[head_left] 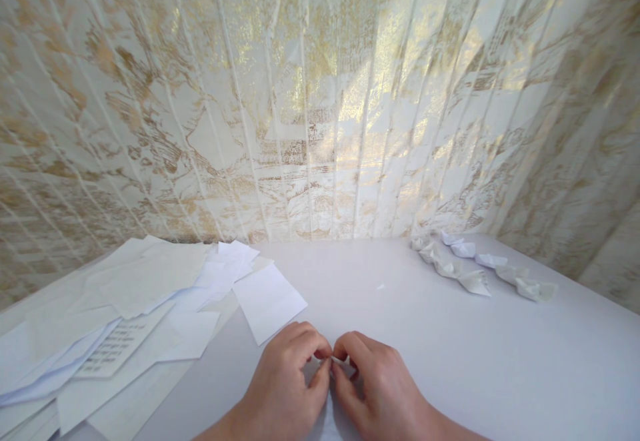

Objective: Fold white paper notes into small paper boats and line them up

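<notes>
My left hand (287,381) and my right hand (373,384) meet at the near edge of a white table (390,321). Both are closed in a pinch, fingertips touching each other, around a small folded piece of white paper (336,359). Only a sliver of that paper shows between the thumbs and forefingers; the rest is hidden under my hands. A single white sheet (267,302) lies just beyond my left hand.
A loose pile of white paper sheets (115,314), some printed, covers the table's left side. Several small folded paper shapes (475,269) lie in a row at the back right. A white and gold patterned wall (320,94) rises behind the table.
</notes>
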Available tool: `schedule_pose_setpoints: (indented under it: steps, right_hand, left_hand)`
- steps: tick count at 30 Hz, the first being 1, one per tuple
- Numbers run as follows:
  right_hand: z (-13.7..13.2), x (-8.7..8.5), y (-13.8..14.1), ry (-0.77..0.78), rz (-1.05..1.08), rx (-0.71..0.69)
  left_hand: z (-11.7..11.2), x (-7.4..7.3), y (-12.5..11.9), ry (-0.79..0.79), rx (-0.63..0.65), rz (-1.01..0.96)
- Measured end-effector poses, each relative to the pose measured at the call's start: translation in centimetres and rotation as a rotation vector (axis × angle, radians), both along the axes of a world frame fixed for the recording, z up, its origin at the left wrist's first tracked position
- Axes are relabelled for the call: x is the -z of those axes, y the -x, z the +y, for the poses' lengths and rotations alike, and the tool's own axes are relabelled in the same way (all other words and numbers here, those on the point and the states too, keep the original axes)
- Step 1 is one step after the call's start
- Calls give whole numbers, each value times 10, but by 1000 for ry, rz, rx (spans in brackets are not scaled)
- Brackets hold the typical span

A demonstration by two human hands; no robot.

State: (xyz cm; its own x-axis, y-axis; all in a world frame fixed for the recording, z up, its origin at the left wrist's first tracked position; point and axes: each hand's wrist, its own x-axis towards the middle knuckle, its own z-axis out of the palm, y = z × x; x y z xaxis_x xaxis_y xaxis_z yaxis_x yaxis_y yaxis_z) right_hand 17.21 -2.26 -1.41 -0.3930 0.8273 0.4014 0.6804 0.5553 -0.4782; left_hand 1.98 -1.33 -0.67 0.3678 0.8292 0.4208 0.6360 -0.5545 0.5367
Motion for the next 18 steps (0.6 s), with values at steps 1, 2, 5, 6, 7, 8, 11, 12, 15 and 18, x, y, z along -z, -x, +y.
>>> schedule_pose_setpoints:
  steps: [1, 2, 5, 6, 7, 8, 11, 12, 15, 18]
  right_hand:
    - [0, 1, 0, 1, -10, 2]
    - [0, 1, 0, 5, -19, 9]
    - [1, 2, 1, 22, -37, 34]
    - [1, 2, 1, 26, -42, 38]
    - [1, 1, 1, 27, -46, 38]
    - [2, 1, 0, 25, -51, 36]
    - [2, -1, 0, 13, -55, 26]
    - [2, -1, 0, 10, -47, 21]
    - [2, -1, 0, 22, -6, 9]
    - [3, 0, -1, 49, 35, 9]
  left_hand:
    - [0, 0, -1, 8, -2, -5]
    - [0, 1, -1, 19, -1, -14]
    - [-1, 1, -3, 60, 11, -48]
    - [-1, 2, -3, 70, 14, -57]
    - [-1, 2, -3, 76, 13, -65]
    - [-1, 1, -3, 79, 12, -69]
    - [-1, 1, -3, 82, 9, -74]
    - [0, 1, -3, 83, 4, -79]
    - [2, 2, -4, 113, -17, -110]
    - [4, 2, -3, 158, -6, -175]
